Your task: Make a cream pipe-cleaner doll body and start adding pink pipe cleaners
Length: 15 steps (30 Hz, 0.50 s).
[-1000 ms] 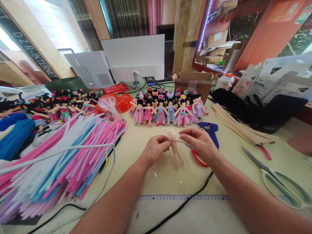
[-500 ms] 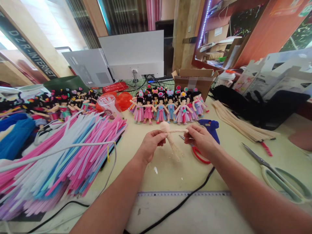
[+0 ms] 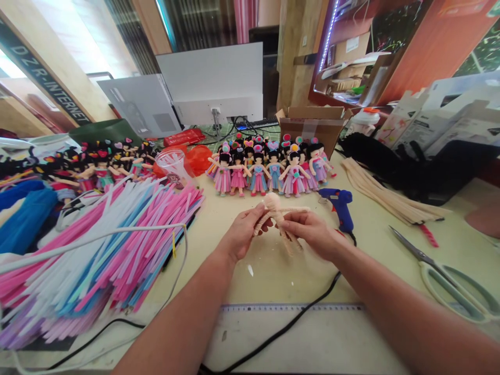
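Beige doll body (image 3: 277,214), pinched between the fingertips over the pale table (image 3: 234,276), head up, legs down. Left hand (image 3: 244,232): thumb and fingers closed at one arm. Right hand (image 3: 312,229): thumb and fingers closed at the trunk, below the other arm. Beyond the fingers, rows of dressed dolls (image 3: 258,172); right, blue glue gun (image 3: 341,202), then scissors (image 3: 433,271); left, heaped colourful fuzzy stems (image 3: 117,250).

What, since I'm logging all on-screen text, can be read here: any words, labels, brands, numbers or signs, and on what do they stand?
"D Z R-INTERNET": dark slanted strip, upper left.
Too small or blurred to read: numbers on the ruler strip; print on the clear cup and white boxes; label on the shelf carton.
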Each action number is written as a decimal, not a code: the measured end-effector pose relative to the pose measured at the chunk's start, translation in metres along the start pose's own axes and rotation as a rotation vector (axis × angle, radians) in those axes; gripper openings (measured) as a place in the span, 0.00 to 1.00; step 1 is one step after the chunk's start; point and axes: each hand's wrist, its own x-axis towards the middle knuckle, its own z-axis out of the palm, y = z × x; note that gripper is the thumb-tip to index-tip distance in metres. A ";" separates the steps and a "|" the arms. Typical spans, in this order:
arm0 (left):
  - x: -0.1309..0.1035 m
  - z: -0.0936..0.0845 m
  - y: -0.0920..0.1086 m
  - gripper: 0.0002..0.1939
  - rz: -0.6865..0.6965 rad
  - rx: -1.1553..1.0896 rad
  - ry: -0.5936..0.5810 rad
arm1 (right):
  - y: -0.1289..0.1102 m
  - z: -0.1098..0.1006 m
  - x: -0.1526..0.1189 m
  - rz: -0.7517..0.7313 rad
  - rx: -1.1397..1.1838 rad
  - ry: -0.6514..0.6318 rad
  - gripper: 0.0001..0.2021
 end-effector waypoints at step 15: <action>0.000 0.001 -0.001 0.15 0.093 0.166 -0.005 | 0.002 0.001 0.002 -0.189 0.023 0.212 0.13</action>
